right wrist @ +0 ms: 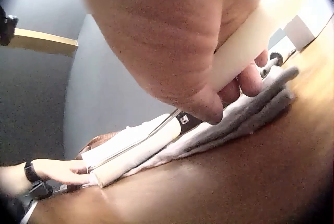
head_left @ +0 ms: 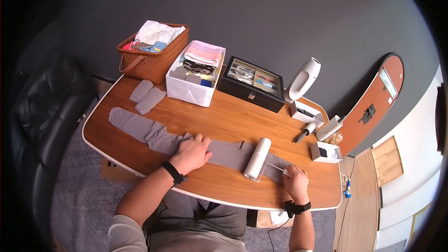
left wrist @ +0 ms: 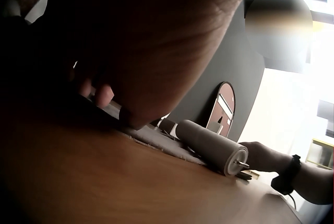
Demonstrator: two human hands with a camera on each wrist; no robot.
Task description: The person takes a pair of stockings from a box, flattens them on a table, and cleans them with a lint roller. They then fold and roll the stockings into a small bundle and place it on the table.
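Grey fabric [head_left: 227,153], long and narrow, lies across the table, bunched near its left part. The left hand [head_left: 192,151] rests on it near the middle, palm down; in the left wrist view the left hand [left wrist: 151,51] hides much of the cloth. A white lint roller [head_left: 257,158] lies over the fabric's right part. The right hand [head_left: 296,182] grips its handle; in the right wrist view the fingers curl round the pale handle [right wrist: 245,51], above layered cloth [right wrist: 229,125].
Two folded grey pieces [head_left: 150,100] lie at the back left, near a brown basket [head_left: 158,65] and a white box [head_left: 189,91] of folded cloths. A black case [head_left: 249,97], small white boxes [head_left: 326,158], a small dark-handled brush [head_left: 305,131] and a mirror [head_left: 373,107] stand further right.
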